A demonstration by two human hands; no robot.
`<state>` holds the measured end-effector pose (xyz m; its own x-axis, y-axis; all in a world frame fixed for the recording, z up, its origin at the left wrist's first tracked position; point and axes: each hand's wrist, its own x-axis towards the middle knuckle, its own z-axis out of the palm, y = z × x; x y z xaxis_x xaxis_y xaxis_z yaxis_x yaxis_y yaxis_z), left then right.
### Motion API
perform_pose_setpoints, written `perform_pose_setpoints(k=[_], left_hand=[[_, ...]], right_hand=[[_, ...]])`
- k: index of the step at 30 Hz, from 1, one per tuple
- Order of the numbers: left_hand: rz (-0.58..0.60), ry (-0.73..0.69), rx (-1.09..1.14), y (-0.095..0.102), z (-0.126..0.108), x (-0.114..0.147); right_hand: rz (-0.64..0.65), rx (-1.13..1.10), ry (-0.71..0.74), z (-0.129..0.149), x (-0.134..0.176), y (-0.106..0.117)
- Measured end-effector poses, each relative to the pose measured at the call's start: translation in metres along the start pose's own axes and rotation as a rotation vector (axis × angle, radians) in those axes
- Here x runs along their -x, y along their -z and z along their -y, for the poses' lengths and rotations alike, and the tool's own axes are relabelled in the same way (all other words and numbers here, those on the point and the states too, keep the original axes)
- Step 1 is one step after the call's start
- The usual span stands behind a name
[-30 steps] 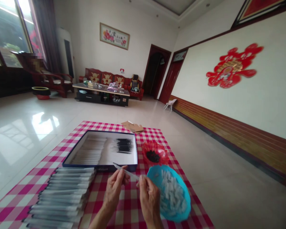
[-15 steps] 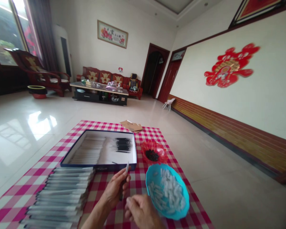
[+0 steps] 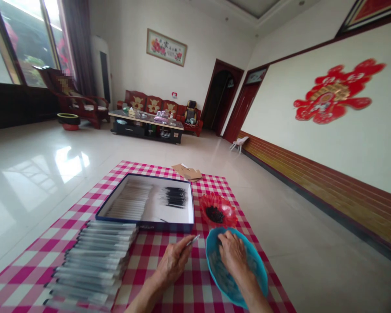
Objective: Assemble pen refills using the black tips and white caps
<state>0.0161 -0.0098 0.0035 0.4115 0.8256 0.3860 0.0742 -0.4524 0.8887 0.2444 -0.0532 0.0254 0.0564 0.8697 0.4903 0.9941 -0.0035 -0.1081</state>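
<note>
My left hand [image 3: 173, 260] is closed around a slim pen [image 3: 193, 240], whose pale pointed end sticks out past the fingers toward the right. My right hand [image 3: 233, 251] reaches into a turquoise bowl [image 3: 210, 256] of small translucent pieces, apparently pen caps. Its fingers are bent down and drawn together, and the fingertips and whatever they hold are hidden. Left of my left hand lies a stack of assembled pens [image 3: 94, 261] with dark ends. Beyond is a shallow blue-edged box [image 3: 156, 211] with clear tubes [image 3: 132, 202] and thin black rods [image 3: 176, 197].
Behind the turquoise bowl stands a red petal-shaped bowl [image 3: 226, 208] with small black parts [image 3: 214, 214]. Brown cardboard [image 3: 190, 173] lies at the far edge of the checked tablecloth [image 3: 143, 269]. Farther off are a low table [image 3: 146, 121] and a wooden sofa [image 3: 156, 102].
My right hand has moved from beside the left hand into the turquoise bowl. The pen in my left hand has tipped from upright toward the right. The camera view has shifted slightly left.
</note>
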Motion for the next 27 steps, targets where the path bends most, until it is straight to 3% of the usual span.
perform_pose_setpoints(k=[4, 8, 13, 16, 19, 27], left_hand=[[-0.103, -0.159, -0.161, 0.001, -0.002, 0.0], [-0.165, -0.223, -0.304, 0.0, -0.003, -0.002], [-0.179, -0.259, -0.387, 0.0, -0.006, -0.002], [-0.2, -0.263, -0.396, 0.001, -0.008, -0.001], [-0.196, -0.273, -0.417, 0.003, -0.012, -0.001], [-0.048, -0.235, -0.477, 0.006, -0.021, 0.002]], right_hand=[[-0.011, -0.045, -0.016, -0.002, -0.002, -0.001], [-0.011, -0.167, -0.045, 0.01, -0.009, 0.014], [0.106, -0.787, -0.285, 0.052, -0.008, 0.034], [0.124, -0.991, -0.396, 0.069, -0.003, 0.031], [0.095, -1.016, -0.404, 0.073, 0.002, 0.022], [0.044, -0.933, -0.213, 0.08, 0.004, 0.025]])
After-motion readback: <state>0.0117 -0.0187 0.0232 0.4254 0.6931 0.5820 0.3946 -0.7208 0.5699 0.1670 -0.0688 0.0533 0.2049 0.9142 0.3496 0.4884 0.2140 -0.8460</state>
